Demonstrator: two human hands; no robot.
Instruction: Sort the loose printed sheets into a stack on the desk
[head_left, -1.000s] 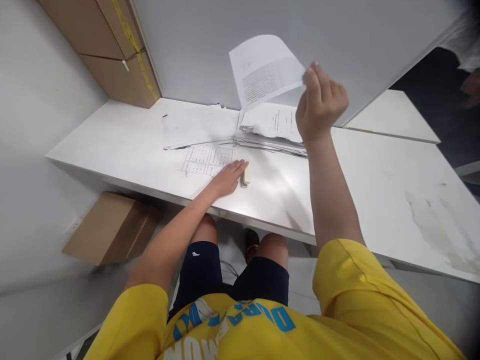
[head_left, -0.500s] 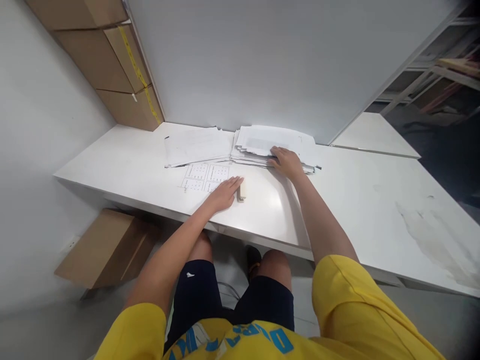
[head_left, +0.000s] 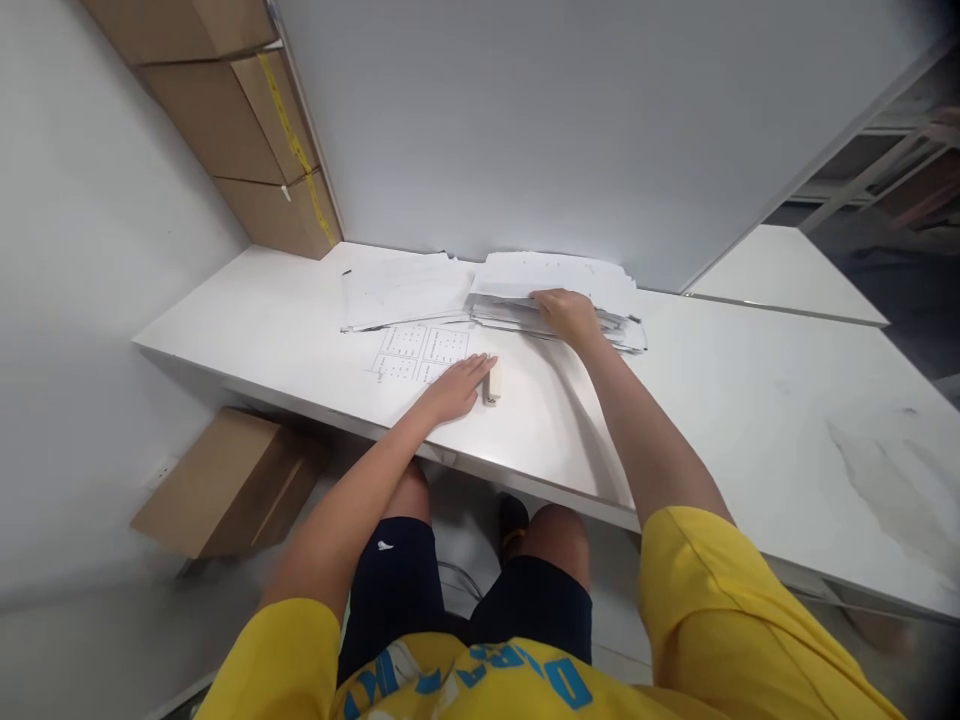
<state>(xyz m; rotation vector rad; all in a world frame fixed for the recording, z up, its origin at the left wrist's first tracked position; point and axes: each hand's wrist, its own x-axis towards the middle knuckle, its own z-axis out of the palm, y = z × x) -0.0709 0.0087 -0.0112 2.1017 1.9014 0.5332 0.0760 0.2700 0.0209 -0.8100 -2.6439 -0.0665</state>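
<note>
My left hand (head_left: 454, 385) lies flat with fingers stretched out on a printed sheet with grid boxes (head_left: 417, 352) on the white table (head_left: 712, 400). A small cream stapler (head_left: 492, 382) sits just right of its fingertips. My right hand (head_left: 566, 312) reaches to the front edge of a thick stack of white papers (head_left: 559, 285) at the back of the table, fingers curled into the sheets, lifting the upper ones slightly. A second, flatter pile of papers (head_left: 405, 288) lies left of the stack.
Stacked cardboard boxes (head_left: 247, 120) stand at the table's far left corner against the wall. Another cardboard box (head_left: 225, 485) sits on the floor under the table's left end. A grey partition rises behind the papers. A smudged patch marks the table at right (head_left: 892, 480).
A second ago my right hand held a sheet up in the air; it has come down onto the paper stack and now grips its front edge. My left hand has stayed put.
</note>
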